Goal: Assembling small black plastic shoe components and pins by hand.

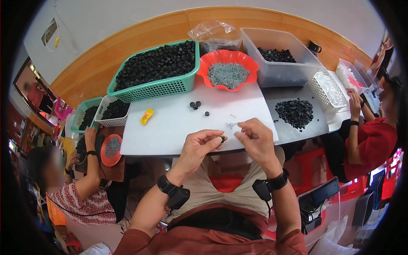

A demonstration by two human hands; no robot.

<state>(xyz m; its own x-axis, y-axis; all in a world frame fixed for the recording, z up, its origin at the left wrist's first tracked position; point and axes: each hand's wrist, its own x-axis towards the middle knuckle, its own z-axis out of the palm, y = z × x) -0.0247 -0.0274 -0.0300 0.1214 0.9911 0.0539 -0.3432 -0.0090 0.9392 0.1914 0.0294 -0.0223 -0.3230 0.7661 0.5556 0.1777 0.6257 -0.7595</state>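
Note:
My left hand is closed at the table's near edge, with a small black plastic cap pinched between thumb and forefinger. Close by on the right, my right hand has its thumb and fingertips drawn together; whatever they hold is too small to make out. Just past its fingertips lies a little pile of thin silvery screws on the white sheet. Farther off, several loose black caps rest on the same sheet.
A green basket of black caps, a red scalloped bowl of screws and a clear bin line the back. Black pieces are heaped at right. A yellow packet lies left. People work on both sides.

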